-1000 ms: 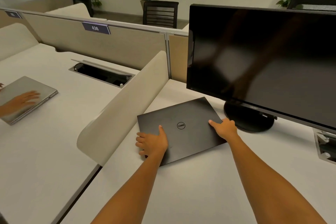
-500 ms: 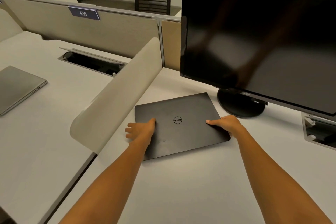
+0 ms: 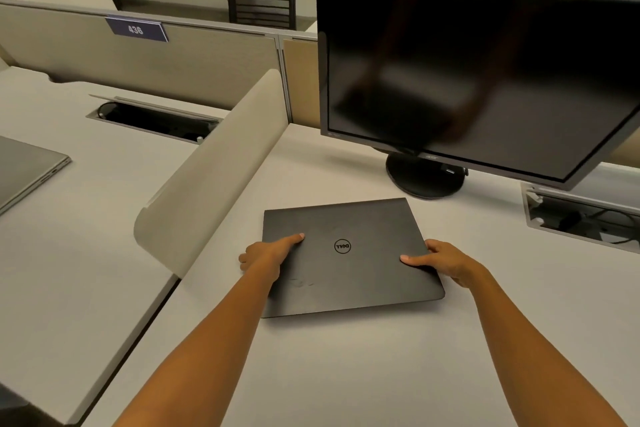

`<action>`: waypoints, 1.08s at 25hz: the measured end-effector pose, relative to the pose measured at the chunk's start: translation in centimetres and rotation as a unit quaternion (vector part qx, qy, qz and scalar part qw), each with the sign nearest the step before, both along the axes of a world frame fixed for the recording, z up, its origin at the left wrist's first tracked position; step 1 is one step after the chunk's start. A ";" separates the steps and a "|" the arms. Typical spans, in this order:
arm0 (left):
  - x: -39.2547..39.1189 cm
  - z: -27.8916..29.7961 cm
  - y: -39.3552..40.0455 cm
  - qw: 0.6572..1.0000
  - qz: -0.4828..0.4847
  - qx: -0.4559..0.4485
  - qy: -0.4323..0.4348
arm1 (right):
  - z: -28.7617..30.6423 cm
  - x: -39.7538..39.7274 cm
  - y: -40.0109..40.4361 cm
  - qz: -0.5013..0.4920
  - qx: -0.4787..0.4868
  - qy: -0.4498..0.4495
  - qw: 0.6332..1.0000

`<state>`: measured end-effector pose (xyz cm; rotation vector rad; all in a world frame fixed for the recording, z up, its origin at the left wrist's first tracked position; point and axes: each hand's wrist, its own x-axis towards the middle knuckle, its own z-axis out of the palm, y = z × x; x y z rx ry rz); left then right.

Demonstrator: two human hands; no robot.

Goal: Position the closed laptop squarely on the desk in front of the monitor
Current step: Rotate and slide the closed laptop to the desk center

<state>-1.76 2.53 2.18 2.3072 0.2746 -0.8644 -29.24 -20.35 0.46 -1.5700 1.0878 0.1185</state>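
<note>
Laptop, black and closed with its round logo facing up, lies flat on the pale desk just in front of the round foot of the dark monitor, its edges turned slightly off the line of the screen. The left hand clasps the laptop's left edge with the thumb lying on the lid, and the right hand clasps the right edge the same way, thumb on top and fingers curled over the side. A curved beige divider stands just left of the laptop, and beyond it a grey laptop lies on the next desk.
</note>
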 end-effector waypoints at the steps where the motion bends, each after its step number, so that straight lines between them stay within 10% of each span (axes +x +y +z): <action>1: -0.7 -0.1 0.3 1.000 -0.007 -0.001 0.001 | -0.3 -1.3 0.6 -0.017 -0.007 -0.014 1.000; 14: -10.6 0.0 3.5 0.992 -0.122 -0.041 0.005 | -0.5 -16.0 11.7 -0.199 -0.037 -0.144 0.969; 27: -15.6 0.0 6.5 0.976 -0.216 -0.023 -0.025 | -0.8 -23.2 18.9 -0.206 -0.102 -0.056 0.972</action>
